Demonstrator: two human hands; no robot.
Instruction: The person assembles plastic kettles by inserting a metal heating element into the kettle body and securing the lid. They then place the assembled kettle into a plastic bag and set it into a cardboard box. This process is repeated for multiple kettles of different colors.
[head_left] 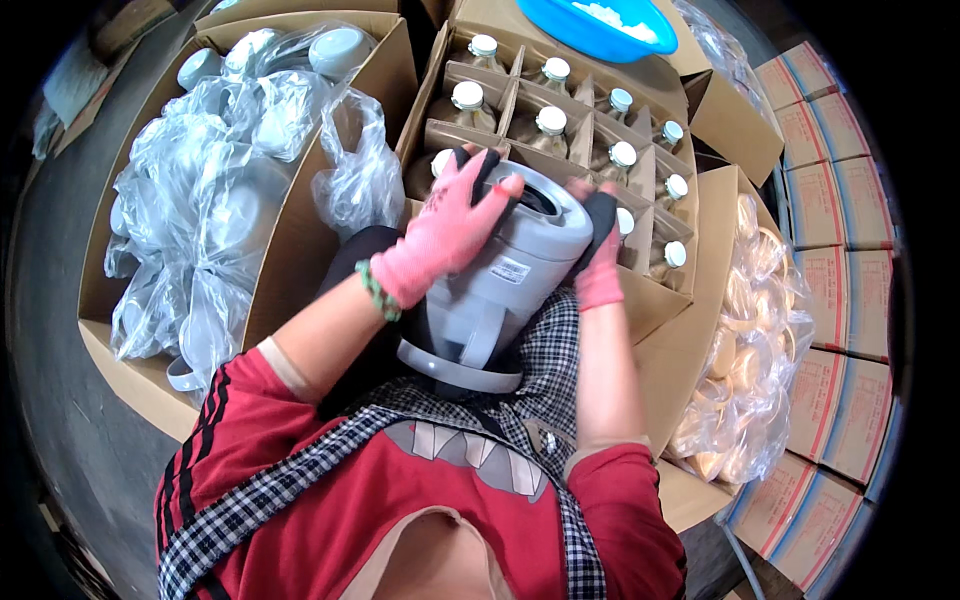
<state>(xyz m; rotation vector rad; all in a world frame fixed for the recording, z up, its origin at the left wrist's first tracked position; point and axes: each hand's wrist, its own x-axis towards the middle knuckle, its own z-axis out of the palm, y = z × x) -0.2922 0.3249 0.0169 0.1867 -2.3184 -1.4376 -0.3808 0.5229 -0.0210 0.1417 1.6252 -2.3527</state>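
A grey plastic vacuum flask casing (510, 268) with a printed label, a handle and a round dark opening at its upper end stands tilted over my lap. My left hand (450, 225), in a pink glove with dark fingertips, grips its upper left side, the thumb by the rim. My right hand (600, 245), gloved alike and slightly blurred, presses against its upper right side. Just beyond is a divided carton (590, 92) of clear bottle-shaped pieces with white caps (551, 121), one to a compartment; the casing and my hands hide part of the near row.
On the left, an open carton (290, 240) holds grey plastic parts in clear bags (215, 180). A blue basin (560, 30) with white pieces sits at the far side. At right are bagged tan parts (745, 370) in a carton, beside stacked cartons (830, 290).
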